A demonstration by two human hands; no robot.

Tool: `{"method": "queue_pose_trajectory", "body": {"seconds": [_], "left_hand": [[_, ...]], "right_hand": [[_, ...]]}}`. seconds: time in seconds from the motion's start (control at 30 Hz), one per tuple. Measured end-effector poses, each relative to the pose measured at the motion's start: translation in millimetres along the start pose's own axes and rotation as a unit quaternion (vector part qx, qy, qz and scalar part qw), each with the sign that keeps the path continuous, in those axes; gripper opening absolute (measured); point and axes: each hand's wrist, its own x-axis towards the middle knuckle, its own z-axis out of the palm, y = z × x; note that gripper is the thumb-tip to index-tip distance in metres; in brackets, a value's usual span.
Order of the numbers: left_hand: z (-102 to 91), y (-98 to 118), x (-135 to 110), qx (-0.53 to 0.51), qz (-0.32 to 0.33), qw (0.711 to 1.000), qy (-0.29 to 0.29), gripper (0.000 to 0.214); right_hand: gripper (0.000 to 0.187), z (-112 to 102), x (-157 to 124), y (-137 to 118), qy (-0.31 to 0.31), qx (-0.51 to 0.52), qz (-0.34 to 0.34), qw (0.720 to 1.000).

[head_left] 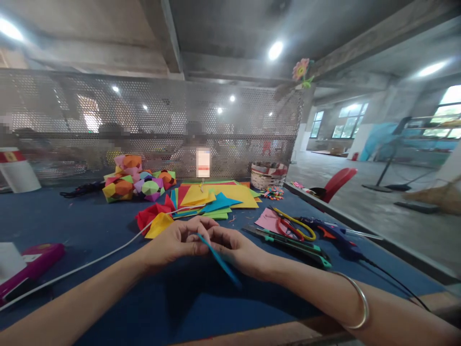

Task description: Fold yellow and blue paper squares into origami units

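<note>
Over the navy tabletop (144, 312), hands (173, 245) (239, 250) pinching blue paper (220, 260), nearly edge-on, its shape unclear

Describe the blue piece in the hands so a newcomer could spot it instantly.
On the dark blue tabletop, find where the left hand and right hand meet. Between them, a thin blue piece slants down rightward, nearly edge-on. Unlike the blue shape lying on the colourful stack behind, it is held up.

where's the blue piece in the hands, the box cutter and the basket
Blue piece (222, 264): head view, middle of its visible length
Box cutter (292, 245): head view, middle of its handle
Basket (268, 180): head view, front of its woven wall
</note>
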Motion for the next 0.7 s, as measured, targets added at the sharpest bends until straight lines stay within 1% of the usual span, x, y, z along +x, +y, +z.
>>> {"method": "queue_pose_trajectory", "body": {"seconds": [0.07, 0.13, 0.23, 0.3, 0.33, 0.4, 0.5, 0.57, 0.63, 0.7], "left_hand": [[0.1, -2.4, 0.8, -0.016, -0.017, 0.999, 0.045, 0.027], [-1.5, -5.4, 2.0, -0.024, -0.046, 0.994, 0.094, 0.026], [-4.7, -9.6, 4.4, -0.021, -0.094, 0.985, 0.14, 0.025], [-6.2, -11.6, 5.9, -0.012, -0.119, 0.982, 0.144, 0.022], [-6.6, -12.3, 6.5, -0.006, -0.128, 0.982, 0.142, 0.021], [-6.9, -13.4, 7.3, 0.004, -0.138, 0.981, 0.138, 0.018], [-6.7, -13.5, 7.3, 0.016, -0.138, 0.98, 0.145, 0.018], [-6.1, -11.6, 6.7, 0.02, -0.136, 0.979, 0.151, 0.019], [-5.3, -8.2, 5.9, 0.019, -0.141, 0.98, 0.139, 0.02], [-4.7, -5.1, 4.9, 0.022, -0.161, 0.981, 0.105, 0.022]], "right_hand": [[0.045, -1.4, 1.4, -0.7, 0.048, -0.005, -0.004, 0.999], [0.043, -6.4, 3.2, -1.8, 0.101, -0.012, -0.005, 0.995], [0.058, -17.4, 6.4, -1.8, 0.154, -0.017, 0.012, 0.988], [0.062, -23.8, 8.5, -0.3, 0.176, -0.02, 0.022, 0.984], [0.061, -26.1, 9.4, 0.7, 0.185, -0.025, 0.026, 0.982], [0.052, -29.2, 10.7, 2.5, 0.191, -0.044, 0.032, 0.98], [0.036, -31.5, 11.1, 4.1, 0.173, -0.073, 0.031, 0.982], [0.029, -32.4, 11.1, 4.9, 0.167, -0.086, 0.023, 0.982], [0.025, -33.4, 11.5, 5.8, 0.174, -0.098, 0.014, 0.98], [0.024, -34.3, 12.1, 7.1, 0.184, -0.11, 0.005, 0.977]]}}
